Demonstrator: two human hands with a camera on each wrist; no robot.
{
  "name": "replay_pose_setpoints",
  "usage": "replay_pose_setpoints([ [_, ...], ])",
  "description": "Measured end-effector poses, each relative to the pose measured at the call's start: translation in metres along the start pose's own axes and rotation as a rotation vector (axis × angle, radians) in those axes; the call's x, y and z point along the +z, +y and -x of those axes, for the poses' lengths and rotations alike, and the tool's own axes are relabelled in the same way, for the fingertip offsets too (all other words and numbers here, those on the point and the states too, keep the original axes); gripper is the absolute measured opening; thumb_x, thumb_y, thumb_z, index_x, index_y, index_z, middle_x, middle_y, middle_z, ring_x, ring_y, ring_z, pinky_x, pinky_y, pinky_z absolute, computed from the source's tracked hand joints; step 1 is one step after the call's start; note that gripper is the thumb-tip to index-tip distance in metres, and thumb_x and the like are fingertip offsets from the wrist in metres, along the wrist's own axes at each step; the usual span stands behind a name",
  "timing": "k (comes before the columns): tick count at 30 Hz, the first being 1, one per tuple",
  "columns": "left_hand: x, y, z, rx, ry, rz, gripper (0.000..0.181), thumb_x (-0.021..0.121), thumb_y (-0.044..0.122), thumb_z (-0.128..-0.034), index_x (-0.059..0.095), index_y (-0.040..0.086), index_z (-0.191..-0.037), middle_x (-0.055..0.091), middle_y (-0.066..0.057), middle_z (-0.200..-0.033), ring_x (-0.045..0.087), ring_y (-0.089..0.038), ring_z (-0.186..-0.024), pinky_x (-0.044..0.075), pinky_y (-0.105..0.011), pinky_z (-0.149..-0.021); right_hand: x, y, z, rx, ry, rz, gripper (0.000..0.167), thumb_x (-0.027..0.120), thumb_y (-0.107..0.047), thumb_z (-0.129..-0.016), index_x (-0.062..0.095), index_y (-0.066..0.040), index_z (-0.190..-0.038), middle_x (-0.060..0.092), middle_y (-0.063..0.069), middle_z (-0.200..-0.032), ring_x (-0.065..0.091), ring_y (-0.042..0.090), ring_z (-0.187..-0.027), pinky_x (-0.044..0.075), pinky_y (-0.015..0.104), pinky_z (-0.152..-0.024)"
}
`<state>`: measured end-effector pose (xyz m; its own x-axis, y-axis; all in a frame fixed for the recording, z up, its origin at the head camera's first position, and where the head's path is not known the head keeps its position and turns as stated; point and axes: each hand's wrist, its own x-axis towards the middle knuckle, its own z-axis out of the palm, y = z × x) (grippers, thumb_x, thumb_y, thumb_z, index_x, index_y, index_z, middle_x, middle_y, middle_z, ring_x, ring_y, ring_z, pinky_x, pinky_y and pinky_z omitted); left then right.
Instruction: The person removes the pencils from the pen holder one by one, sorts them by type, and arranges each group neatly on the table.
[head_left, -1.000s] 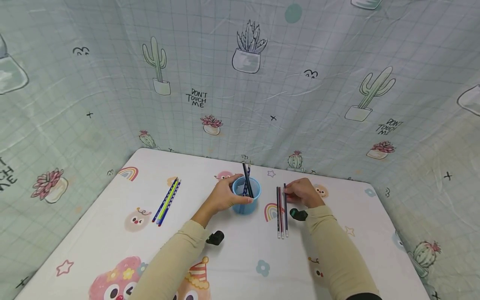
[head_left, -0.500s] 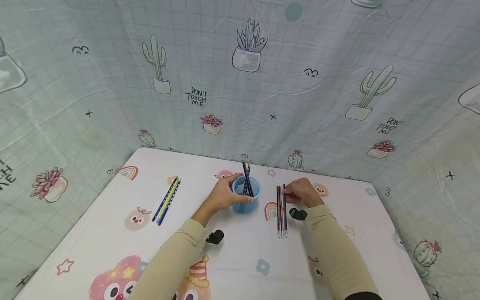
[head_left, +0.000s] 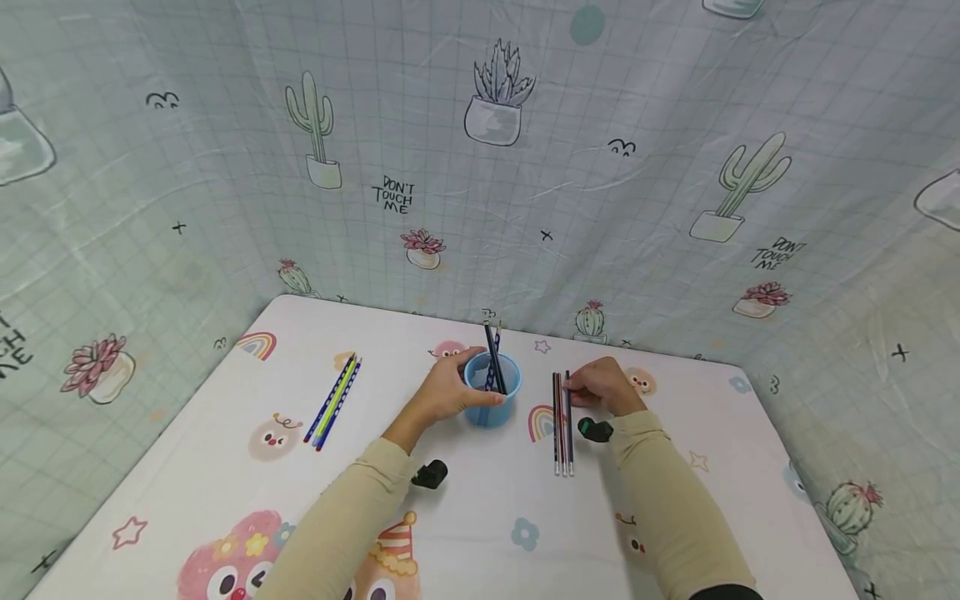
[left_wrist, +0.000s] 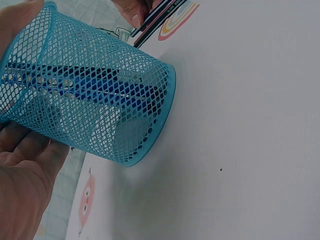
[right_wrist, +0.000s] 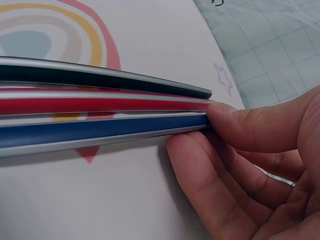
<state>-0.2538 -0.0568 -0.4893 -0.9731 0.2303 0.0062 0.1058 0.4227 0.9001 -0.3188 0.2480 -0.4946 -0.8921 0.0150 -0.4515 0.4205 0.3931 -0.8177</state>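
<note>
My left hand [head_left: 448, 390] grips a light blue mesh pencil cup [left_wrist: 95, 90] around its upper part. The cup leans slightly in the head view. Inside it stand a dark pencil [head_left: 495, 358] and a blue patterned pencil [head_left: 491, 377]. On the right, my right hand [head_left: 602, 385] pinches the far end of a blue pencil [right_wrist: 100, 131] between thumb and fingers. A red pencil [right_wrist: 100, 105] and a black pencil [right_wrist: 100, 75] lie close alongside it, and the thumb tip also meets the red one's end. Their eraser ends point toward me.
Left of the cup, several pencils [head_left: 333, 402], blue and yellow-green, lie side by side on the white patterned table [head_left: 465, 533]. A printed curtain [head_left: 547, 183] hangs behind the table's far edge. Black wrist devices [head_left: 430, 475] sit under both forearms.
My right hand has shifted the blue pencil slightly left, closer to the red and black ones. The left hand and the cup have stayed in place.
</note>
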Motion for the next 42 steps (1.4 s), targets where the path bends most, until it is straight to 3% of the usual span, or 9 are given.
replay_pose_setpoints([
  [16, 0.0005, 0.0012, 0.0004, 0.000, 0.006, -0.007, 0.099, 0.094, 0.043, -0.0738, 0.048, 0.016, -0.157, 0.057, -0.015, -0.152, 0.059, -0.033, -0.133, 0.054, -0.054, -0.108, 0.0028, -0.0013, 0.0003, 0.058, 0.026, 0.004, 0.021, 0.076, -0.003, -0.091, 0.072, 0.007, -0.109, 0.067, 0.006, -0.076, 0.065, 0.010, -0.059, 0.060, 0.022, -0.059],
  [35, -0.0005, 0.0011, 0.0012, 0.025, -0.001, 0.006, 0.097, 0.094, 0.039, -0.0742, 0.049, 0.013, -0.156, 0.060, -0.016, -0.147, 0.059, -0.036, -0.132, 0.055, -0.054, -0.107, 0.0055, 0.0030, 0.0000, 0.021, 0.050, -0.014, 0.016, 0.073, 0.003, -0.090, 0.073, 0.010, -0.105, 0.067, 0.005, -0.070, 0.066, 0.011, -0.059, 0.061, 0.024, -0.059],
  [42, -0.0008, 0.0028, 0.0031, 0.024, 0.010, -0.011, 0.096, 0.094, 0.040, -0.0745, 0.049, 0.014, -0.156, 0.060, -0.016, -0.147, 0.060, -0.031, -0.128, 0.056, -0.053, -0.106, 0.0060, 0.0033, 0.0004, 0.003, 0.055, -0.010, 0.018, 0.072, 0.002, -0.092, 0.072, 0.009, -0.109, 0.068, 0.005, -0.073, 0.066, 0.011, -0.062, 0.061, 0.024, -0.060],
])
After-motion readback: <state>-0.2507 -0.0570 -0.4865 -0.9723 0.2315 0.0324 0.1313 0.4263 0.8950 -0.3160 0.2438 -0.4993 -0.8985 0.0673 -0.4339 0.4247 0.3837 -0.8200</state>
